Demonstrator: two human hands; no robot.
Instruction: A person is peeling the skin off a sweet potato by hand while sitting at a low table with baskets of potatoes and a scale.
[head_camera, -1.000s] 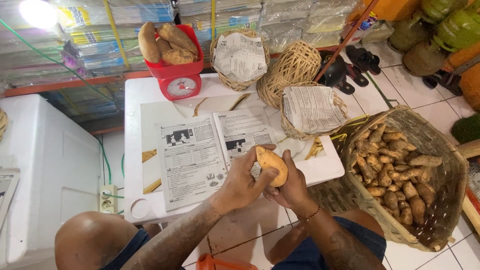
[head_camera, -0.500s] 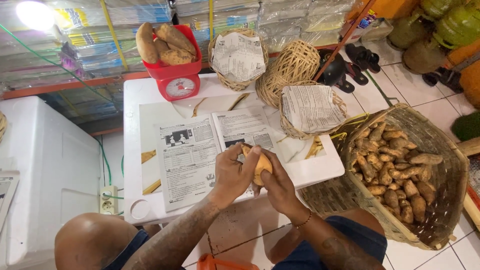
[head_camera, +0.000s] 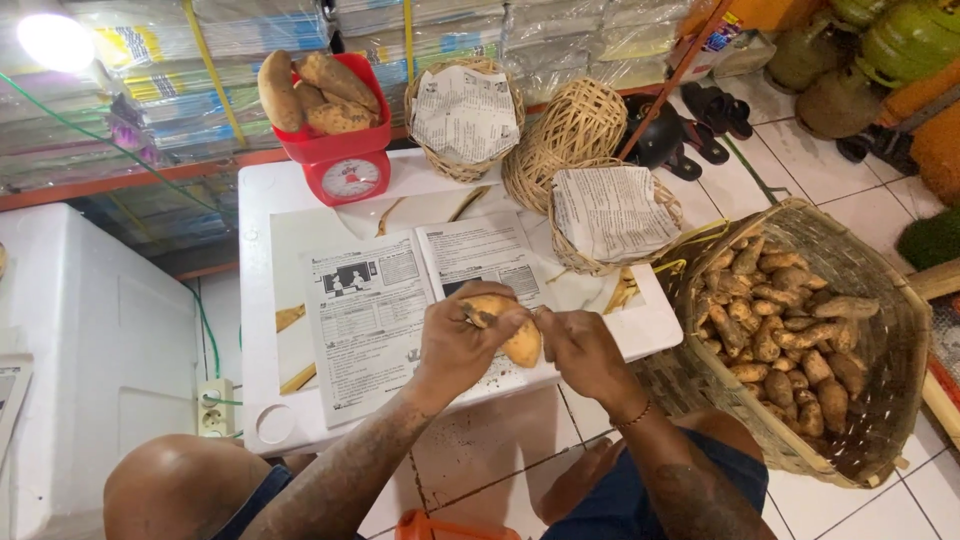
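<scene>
An orange-brown sweet potato is held over an open newspaper on the white table. My left hand is curled over the potato's left side, with a small grey tool between its fingers that looks like a peeler. My right hand grips the potato's right end. Much of the potato is hidden under my fingers.
A large woven basket of sweet potatoes stands on the floor at the right. At the table's back are a red scale loaded with potatoes and paper-lined wicker baskets. Peel strips lie on the table. A white box is at the left.
Both hands have shifted slightly left and lower with the potato. The potato has turned, so its peeled yellow face now shows less under my left fingers.
</scene>
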